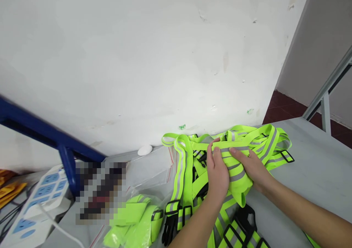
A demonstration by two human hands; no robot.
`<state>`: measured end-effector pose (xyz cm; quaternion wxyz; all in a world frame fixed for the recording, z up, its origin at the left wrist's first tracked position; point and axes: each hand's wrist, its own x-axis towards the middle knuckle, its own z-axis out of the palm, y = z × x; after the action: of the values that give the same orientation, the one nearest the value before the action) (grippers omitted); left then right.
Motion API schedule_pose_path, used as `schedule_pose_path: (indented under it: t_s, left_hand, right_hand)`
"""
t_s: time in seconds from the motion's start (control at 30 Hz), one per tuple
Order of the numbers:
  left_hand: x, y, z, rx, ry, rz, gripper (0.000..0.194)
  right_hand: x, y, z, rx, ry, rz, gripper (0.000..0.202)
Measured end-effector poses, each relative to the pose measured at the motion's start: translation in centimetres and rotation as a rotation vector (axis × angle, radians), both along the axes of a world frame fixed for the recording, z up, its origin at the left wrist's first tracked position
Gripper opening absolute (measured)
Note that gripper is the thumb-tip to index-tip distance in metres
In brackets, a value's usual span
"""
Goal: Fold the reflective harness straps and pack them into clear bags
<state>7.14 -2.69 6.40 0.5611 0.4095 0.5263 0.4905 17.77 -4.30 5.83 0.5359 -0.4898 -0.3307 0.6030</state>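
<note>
A folded bundle of neon-yellow reflective straps with grey stripes is gripped between both hands. My left hand is closed on its left side, thumb laid along the front. From the right, my right hand is closed on the bundle, its thumb pressed near the top edge; its other fingers are mostly hidden behind. Under and around the hands lies a loose pile of the same reflective straps, with black buckles and strap sliders. A black plastic piece sits just below the bundle.
Clear zip bags lie to the left, one holding folded neon straps. Further left are a white power strip, a blue metal frame and orange packets. A white wall rises behind the grey table.
</note>
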Motion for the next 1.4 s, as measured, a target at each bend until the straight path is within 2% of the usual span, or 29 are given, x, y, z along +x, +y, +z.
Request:
schedule_pose_path:
  t_s: [0.07, 0.17, 0.23, 0.33, 0.43, 0.5, 0.6, 0.73, 0.83, 0.97, 1.1, 1.17, 1.23, 1.27, 1.33, 1.4]
  left_hand:
    - [0.1, -0.2, -0.2, 0.052, 0.057, 0.005, 0.024]
    - [0.1, -0.1, -1.2, 0.212, 0.161, -0.011, 0.021]
    - [0.1, 0.2, -2.1, 0.319, 0.196, -0.007, 0.020]
    - [-0.2, 0.8, -2.8, 0.454, 0.278, 0.044, 0.015]
    - [-1.0, 1.6, -2.7, 0.651, 0.477, 0.115, 0.010]
    - [-1.9, 1.9, -2.2, 0.745, 0.601, 0.105, 0.013]
    - [-3.2, 2.0, -1.2, 0.696, 0.669, 0.050, 0.020]
    - [-4.2, 1.3, -0.2, 0.589, 0.655, 0.034, 0.028]
    - [-4.3, 1.0, 0.0, 0.429, 0.569, -0.085, 0.032]
    - [-4.0, 1.4, -1.2, 0.332, 0.457, -0.191, 0.035]
    - [-3.2, 1.8, -3.1, 0.344, 0.502, -0.368, 0.034]
    - [-2.6, 1.8, -3.8, 0.332, 0.510, -0.437, 0.026]
    - [-2.2, 1.8, -4.3, 0.277, 0.482, -0.434, 0.016]
    - [-2.1, 1.9, -4.5, 0.242, 0.458, -0.414, 0.022]
    - [-2.0, 2.0, -4.7, 0.209, 0.442, -0.356, 0.048]
    - [-2.1, 2.1, -4.7, 0.275, 0.470, -0.317, 0.063]
  right_hand:
    - [0.1, 0.0, 0.0, 0.004, -0.001, -0.024, 0.043]
    - [0.3, 0.3, -0.3, -0.023, -0.092, -0.063, 0.040]
    - [0.6, 0.4, -0.5, -0.016, -0.141, -0.030, 0.042]
    - [0.7, 0.4, -0.7, 0.018, -0.105, 0.057, 0.051]
    - [0.6, 0.2, -0.7, 0.021, -0.028, 0.067, 0.054]
    - [0.5, 0.1, -0.8, 0.005, 0.013, 0.026, 0.055]
    - [0.6, 0.1, -0.7, -0.012, 0.066, -0.004, 0.059]
    - [1.5, 0.7, -0.4, 0.014, 0.061, -0.043, 0.063]
    - [2.3, 1.2, -0.4, 0.047, 0.036, -0.097, 0.069]
    - [3.2, 1.5, -0.5, 0.040, 0.023, -0.081, 0.067]
    - [3.9, 1.5, -0.6, 0.020, -0.021, -0.048, 0.072]
    - [3.9, 1.4, -0.7, 0.022, -0.036, -0.013, 0.071]
    - [3.5, 1.2, -1.0, 0.057, -0.080, 0.037, 0.068]
    - [3.3, 1.1, -1.2, 0.081, -0.120, 0.068, 0.067]
    - [2.8, 1.0, -1.6, 0.120, -0.208, 0.128, 0.068]
    - [2.4, 1.0, -2.0, 0.139, -0.268, 0.162, 0.072]
